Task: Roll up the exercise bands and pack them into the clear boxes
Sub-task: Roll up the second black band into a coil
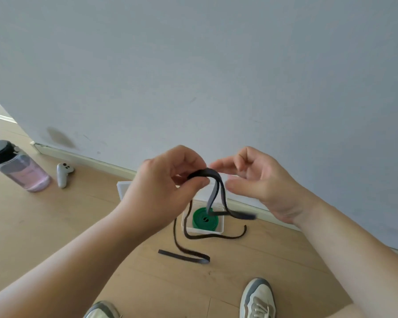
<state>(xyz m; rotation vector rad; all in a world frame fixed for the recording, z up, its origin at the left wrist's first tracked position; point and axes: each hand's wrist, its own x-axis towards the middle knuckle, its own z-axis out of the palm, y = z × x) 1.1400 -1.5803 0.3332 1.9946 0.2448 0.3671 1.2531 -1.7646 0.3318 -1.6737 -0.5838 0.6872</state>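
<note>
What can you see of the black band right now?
The black band is a long, narrow, flat strip, rubbery-looking, unrolled. Its folded top is pinched in the left hand; the right hand hovers beside it, fingers apart. Its strands hang down, cross the clear box holding the rolled green band, and trail in loose curves on the wood floor.

Seemingly a room in a home: pale wood-plank floor (55, 226), plain white wall (193, 65) and skirting board (90, 159) beyond the left hand (166, 184), a water bottle (21, 167) and game controller (63, 174) lying to its left.
</note>
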